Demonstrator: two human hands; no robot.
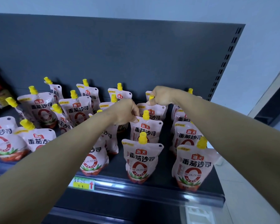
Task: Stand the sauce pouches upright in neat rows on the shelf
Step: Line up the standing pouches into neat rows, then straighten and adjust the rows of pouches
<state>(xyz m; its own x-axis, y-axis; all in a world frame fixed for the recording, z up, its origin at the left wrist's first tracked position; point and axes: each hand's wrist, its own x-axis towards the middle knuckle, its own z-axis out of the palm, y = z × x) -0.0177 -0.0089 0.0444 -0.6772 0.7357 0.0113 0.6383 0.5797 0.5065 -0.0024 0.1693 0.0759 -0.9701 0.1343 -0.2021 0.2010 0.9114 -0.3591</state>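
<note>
A dark grey metal shelf (115, 168) holds pink-and-white plastic sauce pouches (40, 110) with yellow caps. They stand in loose rows, and some at the left are tilted. The left hand (125, 112) pinches the top corner of the second pouch (146, 131) in a middle row. The right hand (162, 96) curls its fingers round the spout of the rear pouch (154, 111) just behind.

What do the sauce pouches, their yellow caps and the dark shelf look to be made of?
The sauce pouches look like thin, slightly glossy plastic film: they crease and bulge. The yellow caps seem hard moulded plastic, holding a rigid shape. The shelf is probably painted metal, dark matte grey, with punched slots at its side.
</note>
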